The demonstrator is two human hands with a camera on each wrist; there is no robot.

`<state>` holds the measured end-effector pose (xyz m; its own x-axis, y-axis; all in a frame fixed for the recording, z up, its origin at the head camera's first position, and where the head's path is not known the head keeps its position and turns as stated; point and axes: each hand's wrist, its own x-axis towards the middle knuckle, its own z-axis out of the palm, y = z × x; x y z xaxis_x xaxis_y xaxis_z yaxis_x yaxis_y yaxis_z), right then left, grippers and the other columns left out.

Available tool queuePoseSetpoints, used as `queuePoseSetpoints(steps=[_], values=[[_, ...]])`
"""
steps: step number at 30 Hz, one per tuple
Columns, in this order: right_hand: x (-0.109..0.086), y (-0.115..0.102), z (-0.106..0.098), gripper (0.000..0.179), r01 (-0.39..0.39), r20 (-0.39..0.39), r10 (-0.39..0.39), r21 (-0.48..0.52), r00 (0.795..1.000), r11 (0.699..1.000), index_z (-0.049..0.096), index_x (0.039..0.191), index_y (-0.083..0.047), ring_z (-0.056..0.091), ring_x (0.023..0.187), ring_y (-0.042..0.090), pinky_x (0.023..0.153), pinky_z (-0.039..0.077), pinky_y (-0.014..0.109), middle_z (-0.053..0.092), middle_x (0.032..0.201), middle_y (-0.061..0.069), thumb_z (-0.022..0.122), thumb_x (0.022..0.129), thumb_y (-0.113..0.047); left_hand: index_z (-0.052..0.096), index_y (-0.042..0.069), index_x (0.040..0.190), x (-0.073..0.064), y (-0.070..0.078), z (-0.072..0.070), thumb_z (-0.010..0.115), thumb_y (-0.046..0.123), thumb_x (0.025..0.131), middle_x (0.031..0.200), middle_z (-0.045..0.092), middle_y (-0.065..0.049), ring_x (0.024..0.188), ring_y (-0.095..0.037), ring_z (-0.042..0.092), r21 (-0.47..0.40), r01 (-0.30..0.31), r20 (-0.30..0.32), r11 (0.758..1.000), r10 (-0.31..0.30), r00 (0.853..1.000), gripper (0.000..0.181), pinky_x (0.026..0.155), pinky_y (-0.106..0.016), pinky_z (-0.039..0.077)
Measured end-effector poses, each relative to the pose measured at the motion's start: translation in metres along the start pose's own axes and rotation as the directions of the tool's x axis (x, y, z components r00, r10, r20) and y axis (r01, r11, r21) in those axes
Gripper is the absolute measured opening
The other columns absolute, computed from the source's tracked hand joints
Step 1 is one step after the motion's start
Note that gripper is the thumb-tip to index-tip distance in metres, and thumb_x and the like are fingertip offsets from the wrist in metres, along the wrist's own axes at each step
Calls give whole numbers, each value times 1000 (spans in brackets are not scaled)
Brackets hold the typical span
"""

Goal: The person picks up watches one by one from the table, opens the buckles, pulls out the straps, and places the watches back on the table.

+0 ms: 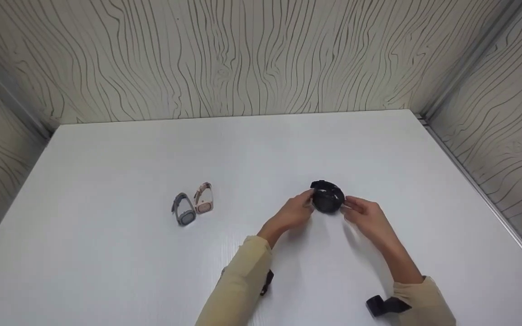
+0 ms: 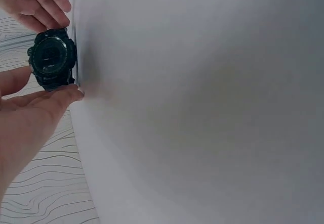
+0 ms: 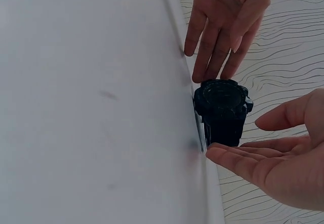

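Note:
A black digital wristwatch (image 1: pixel 328 199) with a round face and thick strap stands over the white table between the two hands. My left hand (image 1: pixel 296 212) touches one side of it with outstretched fingers (image 3: pixel 207 52); its thumb stands apart from them. On the other side, my right hand (image 1: pixel 369 219) meets the strap with nearly straight fingertips, the thumb held away, as the right wrist view shows. The watch (image 2: pixel 52 57) turns its face toward the left wrist camera. Table contact under the watch is hidden in the head view.
To the left on the white table (image 1: pixel 120 158) stand a grey-blue watch (image 1: pixel 186 216) and a pink watch (image 1: pixel 204 206), close together with straps looped. Patterned wall panels (image 1: pixel 243 59) rise behind the table and at both sides.

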<state>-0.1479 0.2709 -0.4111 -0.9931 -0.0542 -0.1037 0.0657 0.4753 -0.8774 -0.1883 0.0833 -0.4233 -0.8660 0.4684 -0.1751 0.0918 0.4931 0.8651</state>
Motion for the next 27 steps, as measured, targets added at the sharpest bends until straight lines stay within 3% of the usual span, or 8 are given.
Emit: queuePoseSetpoints(steps=[5, 10, 17, 23, 25, 27], values=[[0, -3, 3, 42, -10, -3, 10, 34, 1000, 999, 41, 127, 16, 45, 118, 35, 87, 44, 20, 47, 126, 28, 49, 90, -3, 40, -2, 134, -3, 0, -4, 38, 2, 94, 131, 48, -16, 125, -27, 39, -20, -36, -41, 999, 35, 999, 41, 105, -34, 28], [1, -8, 6, 41, -9, -16, 9, 38, 1000, 999, 42, 127, 14, 41, 122, 32, 93, 40, 23, 46, 127, 26, 49, 90, -2, 46, -6, 128, -8, 2, -5, 39, 0, 93, 130, 49, -17, 124, -27, 40, -36, -91, -114, 995, 86, 990, 37, 104, -32, 30], [-2, -21, 10, 42, -20, -29, 23, 97, 999, 995, 41, 129, 11, 44, 121, 29, 93, 41, 26, 45, 130, 24, 48, 89, 0, 55, -4, 120, -16, 3, -8, 43, 4, 94, 118, 59, -14, 116, -26, 50, -112, -143, -273, 983, 108, 956, 30, 99, -33, 37], [-3, -39, 18, 42, 15, -22, -13, 110, 1000, 994, 41, 130, 10, 44, 121, 30, 93, 42, 30, 45, 130, 24, 47, 90, 1, 59, -1, 115, -27, -3, -12, 52, 10, 92, 105, 63, -8, 98, -18, 59, -236, -85, -386, 968, -14, 922, 26, 84, -27, 47], [-4, -44, 22, 42, 37, -23, -35, 89, 999, 995, 42, 130, 9, 44, 121, 28, 94, 41, 31, 46, 130, 23, 47, 90, 1, 59, -2, 114, -32, -6, -13, 54, 12, 91, 102, 64, -8, 93, -16, 61, -327, -72, -402, 942, -70, 913, 27, 79, -24, 50], [-4, -50, 26, 41, 61, -20, -60, 76, 998, 995, 43, 130, 7, 45, 121, 27, 94, 41, 31, 47, 129, 21, 48, 90, 0, 59, -3, 112, -36, -8, -16, 56, 12, 90, 99, 63, -8, 89, -15, 62, -431, -70, -412, 900, -127, 902, 27, 76, -22, 51]])
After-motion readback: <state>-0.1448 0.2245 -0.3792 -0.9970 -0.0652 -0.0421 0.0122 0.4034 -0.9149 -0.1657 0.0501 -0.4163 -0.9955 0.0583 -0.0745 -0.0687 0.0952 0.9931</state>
